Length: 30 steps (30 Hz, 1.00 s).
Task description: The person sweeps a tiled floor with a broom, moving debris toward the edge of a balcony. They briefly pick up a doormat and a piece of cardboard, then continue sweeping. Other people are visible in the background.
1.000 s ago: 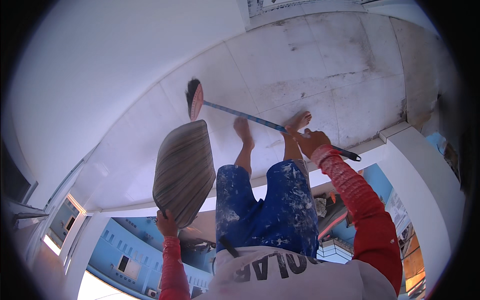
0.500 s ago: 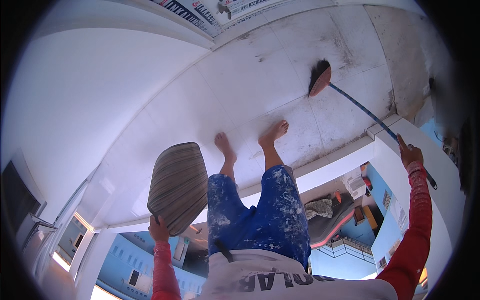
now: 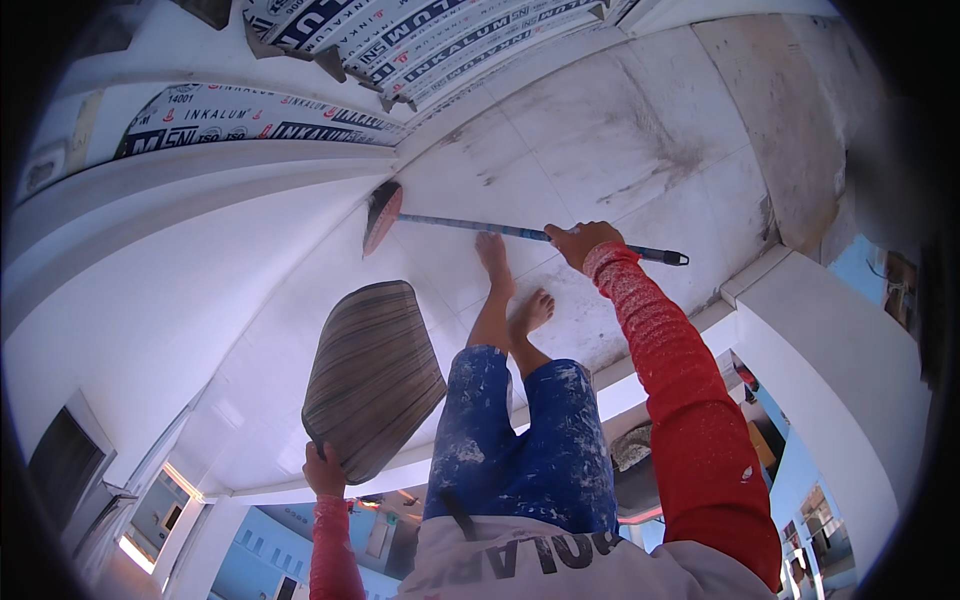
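Observation:
My right hand (image 3: 582,243) is closed round the blue handle of a broom (image 3: 470,226), near its black end. The broom's pinkish head with dark bristles (image 3: 382,218) rests on the floor close to the base of the white wall. At the lower left, my left hand (image 3: 323,468) grips the edge of a flat, brown-grey striped panel with rounded corners (image 3: 375,375); its exact kind I cannot tell. The panel is held up beside my left leg, clear of the broom. My bare feet (image 3: 493,258) stand on the tiles just below the broom handle.
Pale floor tiles (image 3: 560,130) carry dark smudges and dirt toward the far side. A white wall (image 3: 200,240) curves along the left. Printed sheets (image 3: 440,50) cover the far side. Behind my legs runs a low white ledge (image 3: 640,360), with a drop to a lower level beyond it.
My right hand has swung the broom from the far right across to the left wall. My feet have shifted, and the striped panel stays in my left hand in nearly the same place.

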Tool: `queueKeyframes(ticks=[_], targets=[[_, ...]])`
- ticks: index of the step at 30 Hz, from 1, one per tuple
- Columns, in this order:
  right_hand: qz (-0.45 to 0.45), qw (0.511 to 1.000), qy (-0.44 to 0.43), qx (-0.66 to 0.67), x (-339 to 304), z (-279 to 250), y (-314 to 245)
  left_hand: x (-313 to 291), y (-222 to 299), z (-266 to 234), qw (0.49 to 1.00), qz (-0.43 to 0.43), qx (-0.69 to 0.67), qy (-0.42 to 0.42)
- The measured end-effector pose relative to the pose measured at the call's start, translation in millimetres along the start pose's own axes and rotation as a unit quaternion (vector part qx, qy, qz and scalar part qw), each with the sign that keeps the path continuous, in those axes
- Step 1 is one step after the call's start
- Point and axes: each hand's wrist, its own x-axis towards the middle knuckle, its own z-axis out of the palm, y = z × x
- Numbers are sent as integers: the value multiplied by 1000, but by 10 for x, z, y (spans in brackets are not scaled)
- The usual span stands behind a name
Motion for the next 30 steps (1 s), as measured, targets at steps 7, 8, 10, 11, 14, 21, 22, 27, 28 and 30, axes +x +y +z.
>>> queueKeyframes(ticks=[7, 8, 10, 11, 14, 21, 22, 27, 28, 30], targets=[[327, 942, -18, 69, -1238, -147, 2659, 285, 435, 4, 999, 7, -40, -32], [336, 941, 36, 28, -1420, -197, 2854, 313, 497, -40, 999, 5, -31, -37], [355, 933, 65, -10, -1740, -355, 2966, 393, 625, -132, 998, 4, -32, -61], [361, 932, 40, 6, -1939, -490, 2927, 442, 683, -179, 998, 20, -23, -56], [305, 951, -23, 46, -2184, -859, 2453, 581, 849, -282, 998, 45, -18, -45], [35, 990, -89, 101, -420, -787, 1248, 698, 1295, -457, 997, 71, 25, -19], [45, 985, -125, 110, -160, -724, 1309, 671, 1345, -517, 997, 66, 37, -26], [102, 989, -102, 29, -115, -489, 2995, 402, 1631, -644, 989, 105, 88, 53], [143, 985, -91, 35, -305, -469, 3484, 346, 1712, -630, 990, 95, 94, 48], [252, 965, -66, 30, -769, -509, 4478, 236, 1909, -597, 991, 79, 102, 38]])
